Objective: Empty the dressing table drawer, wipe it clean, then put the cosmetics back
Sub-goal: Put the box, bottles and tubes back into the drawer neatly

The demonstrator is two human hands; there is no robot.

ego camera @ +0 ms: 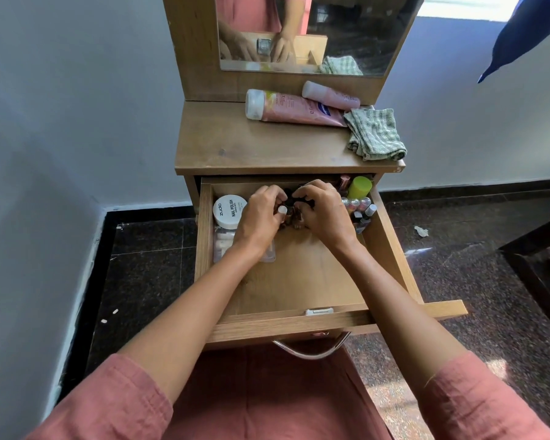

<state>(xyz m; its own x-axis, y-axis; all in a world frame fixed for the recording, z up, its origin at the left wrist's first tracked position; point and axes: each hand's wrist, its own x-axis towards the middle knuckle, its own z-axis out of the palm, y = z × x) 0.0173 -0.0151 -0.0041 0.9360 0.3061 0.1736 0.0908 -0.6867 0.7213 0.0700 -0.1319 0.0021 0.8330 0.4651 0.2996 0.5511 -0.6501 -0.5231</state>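
Observation:
The wooden drawer [299, 281] is pulled out under the dressing table top [251, 147]. My left hand [261, 217] and my right hand [324, 211] are both inside it at the back middle, fingers curled around a cluster of small dark cosmetics [294, 214]. Which pieces each hand grips is hidden by the fingers. A white round nail polish remover tub [229, 209] sits at the drawer's left, above a clear pouch [224, 242]. A green-capped bottle [359, 185] and several nail polish bottles [361, 209] stand at the right. Two pink tubes [292, 108] lie on the table top.
A folded green-checked cloth [375, 134] lies on the right of the table top. A mirror [315, 33] stands at the back. A chrome handle [311, 349] hangs from the drawer front. Dark furniture [540, 274] stands on the right, on a dark speckled floor.

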